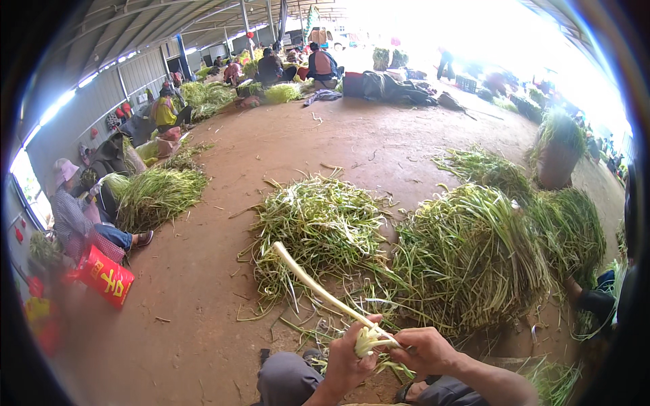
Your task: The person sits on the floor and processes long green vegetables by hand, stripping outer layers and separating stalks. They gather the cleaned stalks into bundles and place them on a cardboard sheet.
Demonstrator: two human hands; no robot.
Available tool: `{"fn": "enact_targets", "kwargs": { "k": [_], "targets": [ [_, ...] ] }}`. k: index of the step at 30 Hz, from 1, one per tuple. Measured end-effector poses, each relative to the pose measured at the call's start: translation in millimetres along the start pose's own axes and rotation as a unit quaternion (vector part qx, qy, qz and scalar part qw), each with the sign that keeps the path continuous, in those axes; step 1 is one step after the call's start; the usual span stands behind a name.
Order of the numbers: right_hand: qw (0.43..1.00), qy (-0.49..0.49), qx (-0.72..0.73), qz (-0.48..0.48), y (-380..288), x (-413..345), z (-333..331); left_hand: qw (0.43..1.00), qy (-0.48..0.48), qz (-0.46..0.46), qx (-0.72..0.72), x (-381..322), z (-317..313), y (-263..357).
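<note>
My left hand [350, 358] is closed around a small bundle of pale, stripped stalks [369, 341], whose cut-looking ends stick up by the thumb. A long whitish stalk [315, 286] runs from between my hands up and to the left, over a heap of loose green leaves [320, 223]. Its near end lies at the pinched fingers of my right hand [424, 350]. Both hands are close together above my knees, and the fingers partly hide where the stalks are gripped. Farther right lies a big pile of uncut leafy green stalks [472, 259].
More green stalks stand in a tall container [556, 152] at the right. On the left, a person in a hat [71, 203] sits beside another green pile [157, 195] and a red printed bag [106, 276]. Several people sit farther back on the brown floor [203, 284].
</note>
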State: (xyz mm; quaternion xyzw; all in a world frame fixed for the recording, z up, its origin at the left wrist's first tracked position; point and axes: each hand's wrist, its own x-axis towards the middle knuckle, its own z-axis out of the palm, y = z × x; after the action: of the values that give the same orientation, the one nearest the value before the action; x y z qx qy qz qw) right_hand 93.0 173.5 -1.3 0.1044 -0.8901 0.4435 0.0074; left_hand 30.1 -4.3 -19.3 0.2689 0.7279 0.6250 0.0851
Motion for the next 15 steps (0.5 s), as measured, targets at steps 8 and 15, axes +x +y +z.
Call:
{"fn": "enact_targets", "kwargs": {
  "k": [8,15],
  "targets": [
    [0.999,-0.023,-0.028,0.000,-3.8,1.6,-7.9,1.000,-0.021,-0.015,0.002,-1.4,-2.4,5.7],
    [0.996,0.062,-0.060,-0.034,5.5,-8.2,-18.8,0.994,0.052,-0.051,-0.086,-2.4,-7.5,4.5]
  ]
}}
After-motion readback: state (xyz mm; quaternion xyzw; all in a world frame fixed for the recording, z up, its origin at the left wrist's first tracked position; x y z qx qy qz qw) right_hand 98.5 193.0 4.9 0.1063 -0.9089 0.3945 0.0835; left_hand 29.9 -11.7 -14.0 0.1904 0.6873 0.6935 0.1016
